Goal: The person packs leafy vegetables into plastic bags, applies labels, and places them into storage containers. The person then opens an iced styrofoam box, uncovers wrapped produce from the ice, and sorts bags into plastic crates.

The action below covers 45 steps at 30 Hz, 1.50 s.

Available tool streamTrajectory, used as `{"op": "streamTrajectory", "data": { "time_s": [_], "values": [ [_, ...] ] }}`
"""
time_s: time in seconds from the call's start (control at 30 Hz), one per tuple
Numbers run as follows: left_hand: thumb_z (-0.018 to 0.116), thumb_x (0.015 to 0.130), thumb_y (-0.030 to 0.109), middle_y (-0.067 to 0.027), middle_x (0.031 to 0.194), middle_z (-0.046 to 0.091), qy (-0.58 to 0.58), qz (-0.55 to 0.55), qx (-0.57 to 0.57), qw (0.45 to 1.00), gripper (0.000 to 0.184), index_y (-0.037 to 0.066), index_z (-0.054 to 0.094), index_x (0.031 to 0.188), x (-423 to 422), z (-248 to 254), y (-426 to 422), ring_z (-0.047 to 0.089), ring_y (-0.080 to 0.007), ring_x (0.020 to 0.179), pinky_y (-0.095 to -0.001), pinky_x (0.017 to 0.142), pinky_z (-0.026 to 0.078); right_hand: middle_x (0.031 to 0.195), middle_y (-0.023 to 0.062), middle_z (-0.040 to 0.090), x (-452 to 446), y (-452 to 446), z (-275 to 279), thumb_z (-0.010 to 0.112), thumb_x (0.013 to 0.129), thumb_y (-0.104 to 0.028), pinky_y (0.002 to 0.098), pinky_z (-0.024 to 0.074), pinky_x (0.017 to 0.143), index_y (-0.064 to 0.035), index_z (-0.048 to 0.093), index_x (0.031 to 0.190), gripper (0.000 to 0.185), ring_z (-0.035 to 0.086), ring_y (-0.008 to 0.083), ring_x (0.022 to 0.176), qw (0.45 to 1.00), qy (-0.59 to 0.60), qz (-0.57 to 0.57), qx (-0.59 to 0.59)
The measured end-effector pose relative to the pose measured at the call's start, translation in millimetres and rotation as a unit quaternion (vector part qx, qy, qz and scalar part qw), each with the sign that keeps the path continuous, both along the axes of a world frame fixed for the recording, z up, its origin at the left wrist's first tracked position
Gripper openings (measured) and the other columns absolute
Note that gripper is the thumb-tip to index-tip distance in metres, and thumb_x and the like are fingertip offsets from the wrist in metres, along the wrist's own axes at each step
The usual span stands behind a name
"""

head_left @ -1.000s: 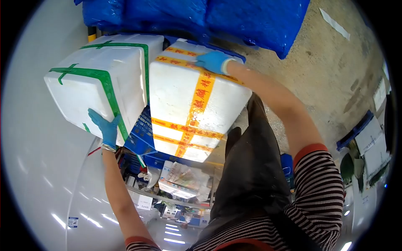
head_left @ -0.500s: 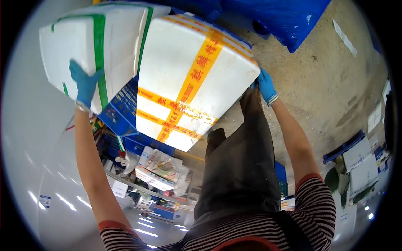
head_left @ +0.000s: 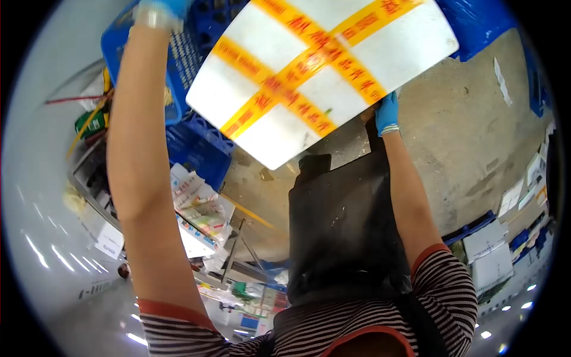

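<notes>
A white polystyrene foam box (head_left: pixel 270 143) with crossed strips of orange tape printed in red hangs tilted in front of me. My right hand (head_left: pixel 388 112), in a blue glove, grips its near right edge, with the fingertips hidden behind the box. My left hand (head_left: pixel 169 6), also gloved in blue, is reaching forward at the top edge of the view, above a blue plastic crate (head_left: pixel 172 107). Its fingers are cut off by the frame, so what it touches does not show.
Blue plastic sheeting (head_left: pixel 488 27) lies at the top right. More blue crates (head_left: pixel 199 157) stand left of my apron. Printed bags (head_left: pixel 199 205) sit on a metal rack beyond them. Concrete floor (head_left: pixel 446 154) stretches to the right, with white boxes (head_left: pixel 491 250) farther off.
The taped box has tipped and turned, showing more of its crossed tape. My left hand has come off the green-taped box and moved up; that box is out of view.
</notes>
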<state>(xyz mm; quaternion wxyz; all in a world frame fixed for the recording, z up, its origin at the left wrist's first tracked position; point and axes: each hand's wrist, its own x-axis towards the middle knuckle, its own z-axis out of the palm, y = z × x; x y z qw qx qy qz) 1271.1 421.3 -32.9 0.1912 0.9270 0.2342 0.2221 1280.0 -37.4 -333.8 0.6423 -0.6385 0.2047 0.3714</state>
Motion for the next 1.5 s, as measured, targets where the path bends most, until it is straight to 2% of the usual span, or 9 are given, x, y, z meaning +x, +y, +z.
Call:
{"op": "streamTrajectory", "data": {
  "time_s": [0.3, 0.43, 0.47, 0.5, 0.57, 0.73, 0.9, 1.03, 1.5],
  "values": [
    [0.059, 0.09, 0.007, -0.0118, 0.145, 0.041, 0.038, 0.351, -0.253, 0.901, 0.056, 0.004, 0.039, 0.142, -474, 3, -136, 0.04, -0.0227, 0.132, -0.0341, 0.107, 0.035, 0.134, 0.0073, 0.05, -274, 18, -12, 0.038, 0.101, -0.029, 0.0353, 0.0358, 0.101, -0.0052, 0.042, 0.136, 0.043, 0.047, 0.0215, 0.121, 0.991, 0.072, -0.025, 0.111],
    [0.055, 0.091, 0.005, -0.0094, 0.146, 0.041, 0.061, 0.419, -0.324, 0.846, 0.054, 0.005, 0.039, 0.142, -567, 9, -203, 0.039, -0.0209, 0.134, -0.0334, 0.109, 0.032, 0.079, 0.0058, 0.061, -428, 0, -1, 0.044, 0.096, -0.014, 0.0301, 0.0459, 0.067, -0.0078, 0.059, 0.087, 0.019, 0.055, 0.016, 0.074, 0.97, 0.02, 0.237, 0.05],
    [0.055, 0.091, 0.004, -0.0092, 0.147, 0.04, 0.064, 0.421, -0.34, 0.838, 0.054, 0.006, 0.039, 0.142, -586, 6, -217, 0.038, -0.0206, 0.134, -0.0335, 0.11, 0.032, 0.071, 0.0045, 0.058, -457, 1, 10, 0.05, 0.091, -0.014, 0.031, 0.048, 0.062, -0.0052, 0.058, 0.079, 0.016, 0.057, 0.0177, 0.062, 0.972, 0.173, 0.145, 0.059],
    [0.055, 0.091, 0.004, -0.0091, 0.147, 0.04, 0.051, 0.429, -0.355, 0.829, 0.053, 0.006, 0.039, 0.142, -601, 2, -229, 0.038, -0.0204, 0.134, -0.0335, 0.11, 0.031, 0.066, 0.0031, 0.056, -485, -5, 28, 0.05, 0.092, -0.013, 0.0302, 0.0465, 0.053, -0.005, 0.057, 0.079, 0.017, 0.055, 0.0152, 0.057, 0.935, 0.238, 0.257, 0.053],
    [0.055, 0.092, 0.004, -0.009, 0.147, 0.04, 0.017, 0.443, -0.384, 0.81, 0.053, 0.007, 0.04, 0.142, -623, -7, -251, 0.038, -0.02, 0.134, -0.0335, 0.11, 0.031, 0.063, 0.0037, 0.054, -511, 12, 84, 0.051, 0.092, -0.014, 0.0291, 0.0431, 0.046, -0.006, 0.056, 0.078, 0.017, 0.052, 0.0135, 0.049, 0.85, 0.31, 0.426, -0.027],
    [0.058, 0.092, 0.007, -0.012, 0.144, 0.044, 0.026, 0.458, -0.393, 0.797, 0.053, 0.005, 0.04, 0.141, -648, -21, -313, 0.043, -0.0235, 0.131, -0.0336, 0.107, 0.033, 0.067, 0.0061, 0.057, -484, 74, 50, 0.055, 0.093, -0.016, 0.0296, 0.0423, 0.044, -0.0039, 0.054, 0.098, 0.014, 0.053, 0.0137, 0.052, 0.835, 0.142, 0.53, -0.047],
    [0.059, 0.09, 0.008, -0.0151, 0.141, 0.046, -0.008, 0.47, -0.456, 0.756, 0.054, 0.003, 0.04, 0.14, -638, -56, -390, 0.046, -0.029, 0.128, -0.0349, 0.104, 0.037, 0.066, 0.0044, 0.057, -421, 243, 105, 0.058, 0.093, -0.022, 0.026, 0.041, 0.044, -0.0032, 0.054, 0.113, 0.028, 0.053, 0.012, 0.052, 0.833, -0.019, 0.552, -0.011],
    [0.061, 0.088, 0.01, -0.0177, 0.136, 0.05, -0.028, 0.466, -0.502, 0.727, 0.053, 0.001, 0.043, 0.138, -625, -74, -434, 0.05, -0.0316, 0.123, -0.0362, 0.102, 0.04, 0.063, 0.0044, 0.052, -406, 317, 57, 0.053, 0.095, -0.023, 0.0269, 0.0411, 0.044, -0.0031, 0.054, 0.1, 0.02, 0.05, 0.0136, 0.049, 0.879, -0.058, 0.472, 0.016],
    [0.061, 0.088, 0.008, -0.0169, 0.135, 0.051, 0.004, 0.481, -0.481, 0.733, 0.053, 0.002, 0.043, 0.138, -656, -92, -409, 0.052, -0.0307, 0.122, -0.0355, 0.102, 0.04, 0.085, 0.0028, 0.052, -418, 315, 29, 0.054, 0.093, -0.014, 0.03, 0.044, 0.061, -0.0065, 0.052, 0.105, 0.015, 0.051, 0.0163, 0.073, 0.912, -0.073, 0.402, -0.026]
  ]
}}
